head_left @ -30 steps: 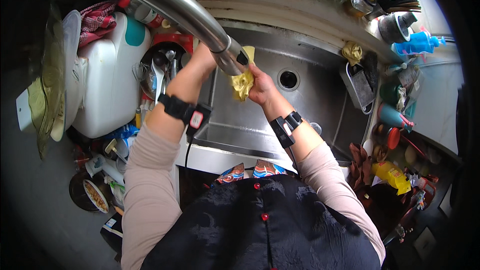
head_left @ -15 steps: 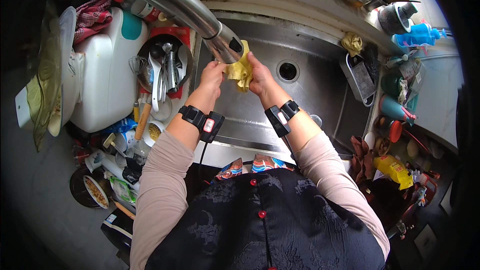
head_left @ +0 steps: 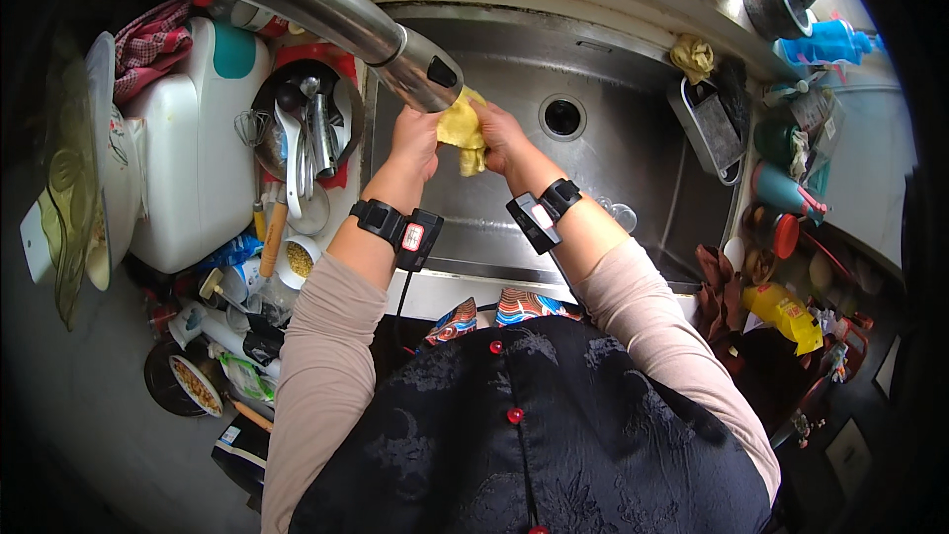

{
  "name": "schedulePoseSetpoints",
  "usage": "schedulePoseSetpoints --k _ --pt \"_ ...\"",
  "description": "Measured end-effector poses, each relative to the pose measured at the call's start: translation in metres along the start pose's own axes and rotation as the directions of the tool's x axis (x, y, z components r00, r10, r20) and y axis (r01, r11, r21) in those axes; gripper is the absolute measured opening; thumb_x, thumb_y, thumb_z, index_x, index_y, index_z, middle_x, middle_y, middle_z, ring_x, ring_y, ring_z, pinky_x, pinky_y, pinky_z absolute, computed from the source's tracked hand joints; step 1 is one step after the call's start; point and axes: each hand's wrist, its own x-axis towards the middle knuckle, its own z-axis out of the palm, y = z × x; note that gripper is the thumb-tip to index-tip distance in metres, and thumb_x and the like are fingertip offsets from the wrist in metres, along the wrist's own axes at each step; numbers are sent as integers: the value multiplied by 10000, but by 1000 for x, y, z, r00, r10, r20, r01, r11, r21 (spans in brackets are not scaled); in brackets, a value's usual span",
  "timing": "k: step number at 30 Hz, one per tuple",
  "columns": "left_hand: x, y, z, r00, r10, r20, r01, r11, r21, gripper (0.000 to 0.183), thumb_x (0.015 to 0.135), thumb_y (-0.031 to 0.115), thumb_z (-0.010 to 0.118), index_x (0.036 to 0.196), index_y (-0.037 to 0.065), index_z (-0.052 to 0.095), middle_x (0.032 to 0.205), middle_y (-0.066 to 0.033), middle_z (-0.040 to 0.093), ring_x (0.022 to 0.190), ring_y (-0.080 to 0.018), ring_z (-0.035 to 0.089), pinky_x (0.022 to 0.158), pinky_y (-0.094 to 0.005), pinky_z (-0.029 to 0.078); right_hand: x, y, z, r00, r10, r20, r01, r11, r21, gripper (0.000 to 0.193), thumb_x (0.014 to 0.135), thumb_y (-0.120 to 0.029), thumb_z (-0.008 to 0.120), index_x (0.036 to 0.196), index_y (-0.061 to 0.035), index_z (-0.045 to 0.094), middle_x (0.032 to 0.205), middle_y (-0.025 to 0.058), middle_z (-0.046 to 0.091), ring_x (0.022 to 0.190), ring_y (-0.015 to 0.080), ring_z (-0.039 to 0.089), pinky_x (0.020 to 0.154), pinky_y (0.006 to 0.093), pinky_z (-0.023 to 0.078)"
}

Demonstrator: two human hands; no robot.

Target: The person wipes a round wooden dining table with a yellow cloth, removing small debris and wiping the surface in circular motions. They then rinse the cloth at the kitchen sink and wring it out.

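Between my two hands hangs a yellow cloth [head_left: 461, 131], just below the spout of the steel faucet [head_left: 420, 69] and over the left part of the sink [head_left: 494, 227]. My left hand [head_left: 415, 142] grips its left side, with the fingertips partly hidden by the faucet head and the cloth. My right hand [head_left: 502, 143] pinches its right side, thumb toward the top. The cloth's lower end dangles loose. I cannot make out running water.
Right of my hands is the round drain [head_left: 562, 118]. A grey caddy [head_left: 709, 133] stands at the sink's right wall, a crumpled yellowish cloth [head_left: 692, 57] above it. Left of the sink lie a pan of utensils [head_left: 265, 99] and a white-and-teal container [head_left: 183, 153]. A clear glass [head_left: 622, 217] sits by my right forearm.
Both hands have come a little closer together around the cloth, which is bunched and folded differently. The whole view has shifted slightly, with the faucet appearing further left.
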Motion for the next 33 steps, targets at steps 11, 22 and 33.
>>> schedulePoseSetpoints --k 11,22,33 --pt "-18 -14 5 999 40 -7 -36 949 312 381 944 366 586 1234 122 548 1051 -25 607 883 -139 601 674 -243 451 10 9 16 976 -206 72 218 945 -245 409 891 -234 673 1155 30 506 1011 125 632 849 193 633 721 325 540" --pt "5 -10 -18 998 17 -63 3 952 306 386 916 275 634 1190 8 581 1107 -72 634 984 -165 630 801 -325 515 5 -14 -2 992 82 91 -96 982 162 341 928 -249 612 1173 -32 516 1092 143 638 987 300 645 831 442 545" --pt "6 -10 -23 982 116 -151 -101 990 103 283 884 -26 545 1156 48 522 1067 -93 621 940 -224 646 748 -359 554 23 -31 -39 991 -89 -103 93 995 43 297 960 -249 548 1188 -60 515 1161 128 600 1048 291 607 890 477 512"
